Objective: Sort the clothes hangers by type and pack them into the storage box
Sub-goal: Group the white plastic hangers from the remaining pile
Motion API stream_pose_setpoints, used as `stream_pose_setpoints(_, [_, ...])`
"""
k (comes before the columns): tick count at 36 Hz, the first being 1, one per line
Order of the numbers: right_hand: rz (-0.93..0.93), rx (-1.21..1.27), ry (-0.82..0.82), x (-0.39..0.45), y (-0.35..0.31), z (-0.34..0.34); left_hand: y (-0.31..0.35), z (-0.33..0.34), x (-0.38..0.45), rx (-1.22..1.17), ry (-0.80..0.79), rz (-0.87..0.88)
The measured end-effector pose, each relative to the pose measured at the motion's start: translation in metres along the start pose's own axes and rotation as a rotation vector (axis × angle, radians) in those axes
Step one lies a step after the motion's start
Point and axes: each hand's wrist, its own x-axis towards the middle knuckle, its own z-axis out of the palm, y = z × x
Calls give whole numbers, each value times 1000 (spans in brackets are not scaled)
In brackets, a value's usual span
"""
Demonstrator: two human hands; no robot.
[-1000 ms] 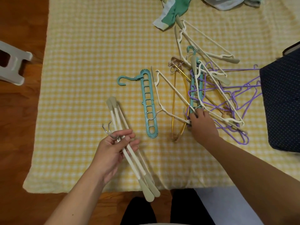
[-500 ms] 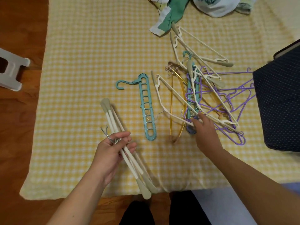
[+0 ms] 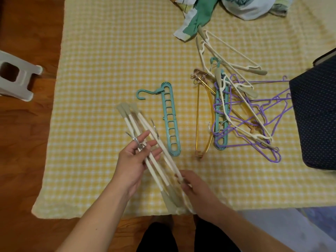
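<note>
My left hand point(image 3: 133, 158) holds a bundle of cream hangers point(image 3: 140, 131) with grey-green tips, slanted over the near part of the yellow checked blanket point(image 3: 109, 51). My right hand point(image 3: 197, 187) grips the lower end of one more cream hanger laid against that bundle. A teal slotted hanger point(image 3: 171, 120) lies alone just right of the bundle. Further right is a tangled pile: a gold hanger point(image 3: 197, 115), a second teal hanger point(image 3: 218, 115), purple wire hangers point(image 3: 263, 124) and more cream hangers point(image 3: 234, 59).
A dark dotted fabric box point(image 3: 316, 113) stands at the right edge, touching the purple hangers. Crumpled clothes point(image 3: 198, 19) and a white bag point(image 3: 251, 6) lie at the far side. A white plastic stool point(image 3: 16, 79) sits on the wooden floor at left.
My right hand left the pile with a cream hanger and brought it left and nearer, against the bundle. My left hand's fingers have loosened around the bundle.
</note>
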Motion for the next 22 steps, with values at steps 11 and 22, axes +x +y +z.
stream_pose_setpoints(11, [-34, -159, -46, -12, -14, 16, -8, 7, -6, 52, -51, -30])
stream_pose_setpoints(22, [166, -48, -58, -18, 2, 0, -9, 1, -3, 16, 59, -21])
